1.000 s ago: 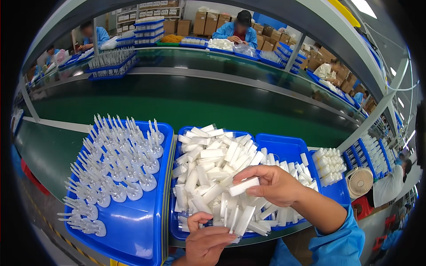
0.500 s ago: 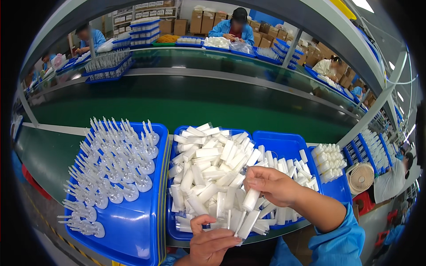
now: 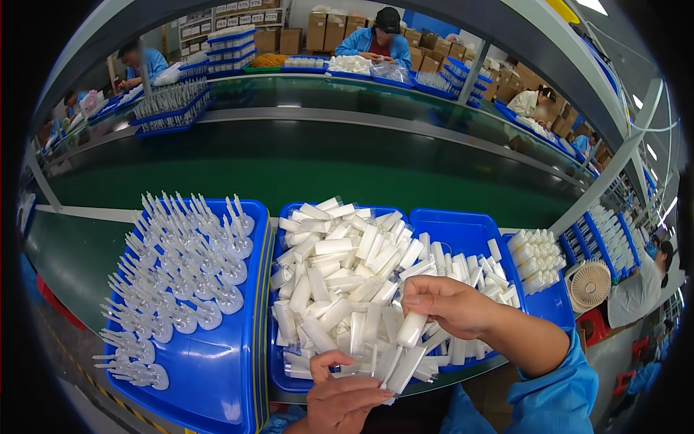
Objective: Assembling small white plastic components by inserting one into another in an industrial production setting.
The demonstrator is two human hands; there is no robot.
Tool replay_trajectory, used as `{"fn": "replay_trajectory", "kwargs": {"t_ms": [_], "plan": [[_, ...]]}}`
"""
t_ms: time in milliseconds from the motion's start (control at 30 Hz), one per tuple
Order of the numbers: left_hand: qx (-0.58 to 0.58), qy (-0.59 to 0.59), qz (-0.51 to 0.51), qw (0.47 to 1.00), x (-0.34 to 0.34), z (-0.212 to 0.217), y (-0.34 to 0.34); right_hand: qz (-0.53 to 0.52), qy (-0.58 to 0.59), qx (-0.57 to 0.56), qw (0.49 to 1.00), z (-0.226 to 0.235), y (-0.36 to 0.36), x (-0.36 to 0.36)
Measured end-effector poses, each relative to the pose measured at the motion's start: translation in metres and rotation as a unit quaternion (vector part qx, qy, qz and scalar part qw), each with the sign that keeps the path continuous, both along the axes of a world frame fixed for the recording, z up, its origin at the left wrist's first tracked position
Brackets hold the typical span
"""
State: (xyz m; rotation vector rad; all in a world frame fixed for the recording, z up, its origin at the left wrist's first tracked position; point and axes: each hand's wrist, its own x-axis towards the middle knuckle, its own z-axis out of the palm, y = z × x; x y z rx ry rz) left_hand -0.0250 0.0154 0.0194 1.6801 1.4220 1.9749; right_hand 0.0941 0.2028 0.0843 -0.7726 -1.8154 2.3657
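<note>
1. Turned downward since a second ago, the white block (image 3: 412, 330) in the right hand (image 3: 452, 307) points toward six o'clock, pinched narrowly.
2. Fingers of the left hand (image 3: 340, 399) hold film-wrapped pieces (image 3: 406, 369), just below that block.
3. A light, steady pinch probably avoids creasing the film.
4. From the left hand: at ten o'clock, a blue tray (image 3: 199, 369) carries stemmed parts (image 3: 181, 278); at twelve, the middle tray (image 3: 276, 367) bears heaped white pieces (image 3: 336, 264); at one, the right tray (image 3: 455, 233) holds fewer.
</note>
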Motion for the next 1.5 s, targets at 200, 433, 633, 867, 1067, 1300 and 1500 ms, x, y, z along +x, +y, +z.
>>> {"fn": "replay_trajectory", "kwargs": {"t_ms": [200, 433, 633, 867, 1067, 1300, 1500], "plan": [[0.005, 0.008, -0.022, 1.0, 0.0, 0.001, 0.0, 0.025, 0.002, -0.013, 1.0, -0.003, -0.002, 0.007], [0.025, 0.035, -0.044, 0.998, -0.002, -0.002, -0.001, 0.148, -0.012, 0.252, 0.956, 0.016, -0.01, 0.013], [0.058, -0.007, -0.012, 0.998, 0.003, -0.007, -0.002, 0.234, 0.062, 0.347, 0.906, 0.014, -0.04, 0.005], [-0.045, 0.011, 0.051, 0.998, -0.008, -0.006, -0.015, 0.293, 0.108, 0.491, 0.813, 0.015, -0.022, -0.04], [-0.008, -0.082, 0.008, 0.997, -0.014, -0.006, -0.008, 0.117, 0.035, 0.776, 0.618, -0.03, 0.044, -0.096], [-0.033, -0.184, 0.008, 0.982, -0.008, -0.004, -0.019, 0.085, 0.062, 0.739, 0.666, -0.043, 0.05, -0.091], [-0.012, -0.08, 0.022, 0.996, -0.008, -0.001, -0.012, -0.027, 0.06, 0.361, 0.93, -0.017, 0.022, -0.048]]}}
